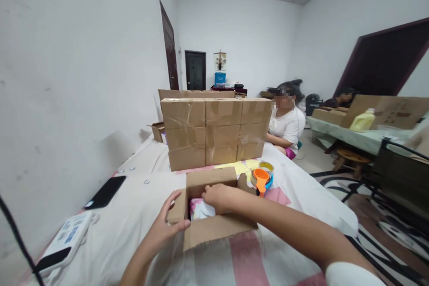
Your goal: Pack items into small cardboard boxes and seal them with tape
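An open cardboard box (214,232) stands on the cloth-covered table, its flaps folded outward. My left hand (166,221) grips its left side, with the thumb at the near left corner and the fingers over the left flap. Inside the box lie a white packet (203,211) and something pink-patterned (194,208). Reaching in from the right, my right hand (219,197) has its fingers curled down onto the white packet; the fingertips are partly hidden. Just right of the box is an orange-handled tape dispenser (261,178), beside a roll of yellow tape (266,166).
Behind the box rises a stack of taped cartons (221,132). A black phone (106,192) and a white power strip (65,241) lie at left. A person in a white shirt (288,125) sits beyond the table's right edge; another table (335,127) is farther right.
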`<move>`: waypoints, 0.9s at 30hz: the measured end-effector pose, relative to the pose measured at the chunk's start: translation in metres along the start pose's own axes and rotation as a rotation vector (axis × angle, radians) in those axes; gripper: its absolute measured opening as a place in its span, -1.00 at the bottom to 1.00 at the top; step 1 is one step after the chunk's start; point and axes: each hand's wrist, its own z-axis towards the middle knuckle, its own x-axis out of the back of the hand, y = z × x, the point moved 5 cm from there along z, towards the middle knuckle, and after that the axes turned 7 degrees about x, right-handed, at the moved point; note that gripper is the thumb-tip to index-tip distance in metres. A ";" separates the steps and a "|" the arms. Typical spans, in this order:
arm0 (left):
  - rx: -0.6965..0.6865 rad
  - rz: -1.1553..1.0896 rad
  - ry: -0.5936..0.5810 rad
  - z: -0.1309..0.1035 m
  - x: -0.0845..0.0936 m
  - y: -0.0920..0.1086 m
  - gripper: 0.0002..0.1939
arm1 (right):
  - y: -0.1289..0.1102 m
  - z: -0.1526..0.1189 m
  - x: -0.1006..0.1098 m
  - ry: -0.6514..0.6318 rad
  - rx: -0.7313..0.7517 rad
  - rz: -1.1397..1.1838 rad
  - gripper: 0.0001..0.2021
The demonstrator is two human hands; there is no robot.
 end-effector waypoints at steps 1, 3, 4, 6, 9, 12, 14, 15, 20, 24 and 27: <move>0.008 -0.003 -0.005 0.000 0.000 0.000 -0.04 | 0.000 0.000 0.000 -0.006 -0.004 -0.001 -0.53; 0.030 -0.010 0.005 -0.002 0.000 0.002 -0.01 | -0.002 0.002 -0.001 -0.010 -0.008 -0.002 -0.55; 0.044 -0.014 0.016 -0.003 0.000 0.003 0.00 | -0.003 0.002 -0.001 -0.011 -0.014 -0.002 -0.55; 0.066 -0.023 0.036 -0.004 0.000 0.005 0.01 | -0.003 0.001 -0.002 -0.002 -0.031 -0.002 -0.56; 0.077 -0.028 0.036 -0.005 -0.001 0.005 0.02 | 0.001 -0.006 -0.003 0.018 -0.041 0.074 -0.61; 0.063 -0.025 0.045 -0.002 -0.001 -0.002 0.01 | 0.010 -0.014 -0.005 0.042 -0.040 0.183 -0.60; 0.042 -0.016 0.072 0.001 -0.001 -0.009 -0.01 | 0.017 -0.016 -0.005 0.077 -0.032 0.209 -0.57; 0.034 -0.007 0.084 0.003 0.000 -0.012 -0.02 | 0.020 -0.017 -0.005 0.096 -0.027 0.214 -0.55; 0.002 0.026 0.126 0.006 -0.002 -0.016 -0.09 | 0.025 -0.014 -0.013 0.011 -0.057 0.197 -0.57; -0.026 0.046 0.147 0.000 -0.005 -0.008 -0.14 | 0.022 -0.004 -0.020 -0.078 -0.039 0.260 -0.61; -0.001 0.053 0.130 -0.003 -0.008 -0.006 -0.13 | 0.024 0.010 -0.029 -0.114 -0.026 0.401 -0.72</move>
